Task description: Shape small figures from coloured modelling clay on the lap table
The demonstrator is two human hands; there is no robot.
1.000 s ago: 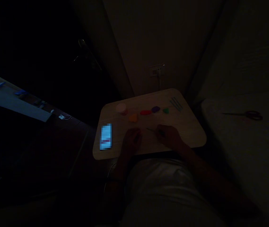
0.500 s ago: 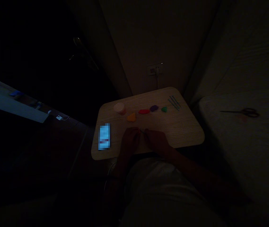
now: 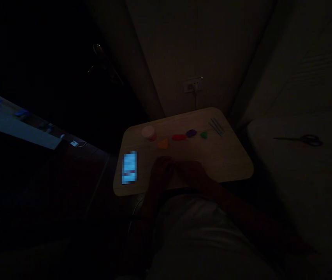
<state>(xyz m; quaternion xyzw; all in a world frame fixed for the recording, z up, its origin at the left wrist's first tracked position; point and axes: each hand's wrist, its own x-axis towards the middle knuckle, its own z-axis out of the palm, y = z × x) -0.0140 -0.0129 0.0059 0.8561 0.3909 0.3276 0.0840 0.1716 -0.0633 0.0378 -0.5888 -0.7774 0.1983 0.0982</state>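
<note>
Dimly lit workplace seen from above. A pale, broad surface [image 3: 308,186] fills the right of the frame. At the centre stands a small wood-grained table [image 3: 230,159] with rounded corners, and below it, at bottom centre, light cloth [image 3: 201,229] covers the person's lap.

Both hands rest at the table's near edge, in the lower middle of the frame. The left hand [image 3: 162,169] has its fingers curled inward; the right hand [image 3: 193,171], just beside it, reaches toward it with its fingers bent. The fingertips lie close together in deep shadow, so whether either hand grips anything cannot be told.

Scissors [image 3: 300,139] lie on the pale surface at right, blades toward the table. A phone [image 3: 129,168] with a lit, blurred screen lies at the table's left end. A lidded tub [image 3: 148,133] stands upper left on the tabletop, and three thin sticks [image 3: 217,126] lie side by side upper right.

Smallest are four coloured pieces between tub and sticks: the orange piece [image 3: 163,144], directly above the left hand; the red piece [image 3: 179,137], above the gap between the hands; the purple piece [image 3: 191,133]; and the green piece [image 3: 203,135].
</note>
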